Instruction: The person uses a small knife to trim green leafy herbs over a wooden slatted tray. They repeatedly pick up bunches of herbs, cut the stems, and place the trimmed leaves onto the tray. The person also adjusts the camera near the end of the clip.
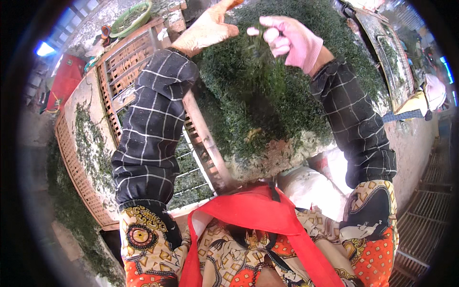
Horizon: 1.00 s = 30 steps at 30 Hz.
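A thick heap of loose, dark green leaves (236,97) covers the work surface before me. My left hand (209,30) is bare and held over the far left part of the heap, thumb apart from the fingers, which reach the top of the picture. I see nothing in it. Across from it my right hand (296,45), in a pink knit glove, is above the heap with its fingers partly curled. Blurred green strands show around and below its fingertips; whether it holds any is unclear. A bare, pale patch of the surface's edge (276,158) shows nearest me.
To the left stand woven trays with wooden frames (125,68) and a metal-barred frame (193,168) over leaves. A green basket (132,19) sits at upper left. White sacks (313,188) lie below the surface. A person in a pink hat (434,91) is at far right.
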{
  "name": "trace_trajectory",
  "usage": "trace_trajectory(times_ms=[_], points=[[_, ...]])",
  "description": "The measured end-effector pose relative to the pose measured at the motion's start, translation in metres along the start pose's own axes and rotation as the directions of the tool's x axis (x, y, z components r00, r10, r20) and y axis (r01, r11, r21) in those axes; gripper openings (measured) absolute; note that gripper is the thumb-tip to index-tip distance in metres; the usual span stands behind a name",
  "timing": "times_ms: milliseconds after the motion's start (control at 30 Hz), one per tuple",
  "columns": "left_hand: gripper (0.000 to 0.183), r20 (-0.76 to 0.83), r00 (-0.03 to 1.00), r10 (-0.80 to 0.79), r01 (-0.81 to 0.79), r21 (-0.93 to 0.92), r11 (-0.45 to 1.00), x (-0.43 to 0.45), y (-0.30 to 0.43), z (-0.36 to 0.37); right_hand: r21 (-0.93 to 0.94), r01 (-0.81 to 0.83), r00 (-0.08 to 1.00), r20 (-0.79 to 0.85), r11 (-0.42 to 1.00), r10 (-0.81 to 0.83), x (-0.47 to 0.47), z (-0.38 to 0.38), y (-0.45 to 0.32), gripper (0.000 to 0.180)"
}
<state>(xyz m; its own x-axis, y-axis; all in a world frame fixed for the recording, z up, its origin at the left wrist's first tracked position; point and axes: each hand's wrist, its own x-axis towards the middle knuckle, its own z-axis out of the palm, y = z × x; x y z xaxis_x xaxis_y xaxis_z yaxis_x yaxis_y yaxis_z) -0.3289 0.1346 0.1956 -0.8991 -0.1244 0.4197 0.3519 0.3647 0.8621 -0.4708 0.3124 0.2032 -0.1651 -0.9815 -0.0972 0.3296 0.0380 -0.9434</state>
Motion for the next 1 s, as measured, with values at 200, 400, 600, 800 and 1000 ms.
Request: trace_trajectory(times_ms=[200,400,600,800,1000], points=[[0.05,-0.084,0.964,-0.253,0.245,-0.096,0.965,0.041,-0.026,0.048,0.189,-0.134,0.973,0.21,0.973,0.093,0.012,-0.013,-0.063,0.023],[0.024,-0.266,0.842,-0.468,0.426,-0.204,0.882,-0.006,-0.085,0.102,0.192,-0.113,0.951,0.304,0.975,0.05,0.024,-0.003,-0.075,0.026],[0.039,0.051,0.766,-0.641,0.634,0.109,0.766,-0.11,-0.202,0.118,0.221,0.017,0.99,0.13,0.975,-0.046,0.025,0.032,-0.062,0.025],[0.035,-0.183,0.814,-0.551,0.491,0.723,0.486,-0.14,-0.104,0.057,0.138,0.122,0.986,0.094,0.983,-0.135,0.05,0.069,-0.055,0.018],[0.082,-0.099,0.953,-0.286,0.088,-0.814,0.574,-0.091,-0.05,-0.005,0.262,0.058,0.996,0.054,0.963,-0.074,0.081,0.115,0.001,0.019]])
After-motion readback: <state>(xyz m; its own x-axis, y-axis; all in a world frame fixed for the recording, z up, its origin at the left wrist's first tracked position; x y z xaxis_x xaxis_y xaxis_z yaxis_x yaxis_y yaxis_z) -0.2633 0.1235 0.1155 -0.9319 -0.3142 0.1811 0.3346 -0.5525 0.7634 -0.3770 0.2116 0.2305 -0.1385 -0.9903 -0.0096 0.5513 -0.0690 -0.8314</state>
